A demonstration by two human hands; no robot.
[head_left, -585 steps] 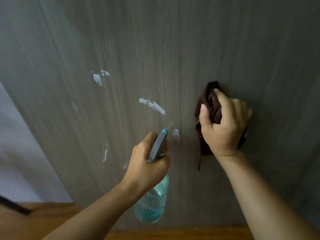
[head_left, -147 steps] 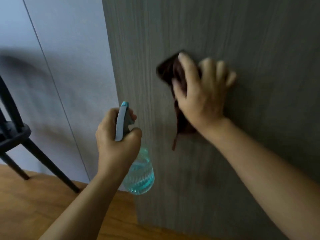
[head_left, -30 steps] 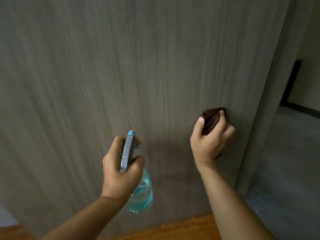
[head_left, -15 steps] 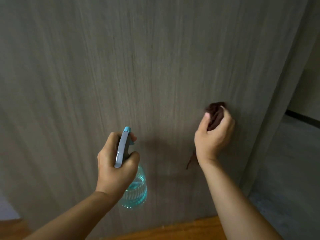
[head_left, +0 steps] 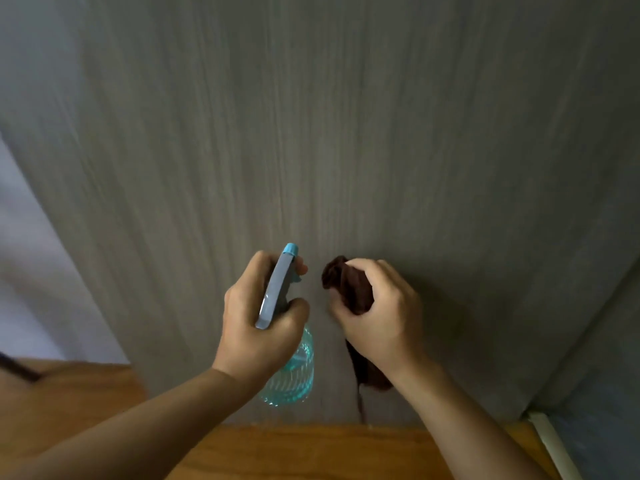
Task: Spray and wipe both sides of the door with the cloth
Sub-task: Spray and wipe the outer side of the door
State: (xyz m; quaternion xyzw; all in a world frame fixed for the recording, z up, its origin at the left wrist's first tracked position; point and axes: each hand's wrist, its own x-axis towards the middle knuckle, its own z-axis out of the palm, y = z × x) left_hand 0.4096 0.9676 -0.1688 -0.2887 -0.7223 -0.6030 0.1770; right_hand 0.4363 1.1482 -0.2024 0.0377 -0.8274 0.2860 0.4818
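Since half a second ago, right hand (head_left: 381, 317) slides its clenched cloth (head_left: 349, 289) leftward — beside my left hand (head_left: 256, 327), gripping the spray bottle (head_left: 291, 379); knuckles risk bumping the nozzle.

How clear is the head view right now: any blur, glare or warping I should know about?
Head view: dim, soft light, no glare on the door; wood grain smeared by blur, upper part worst. Left hand with the spray bottle and right hand with the cloth read sharper. Wide-angle bending tilts the door's edges; faint shadow under the hands.
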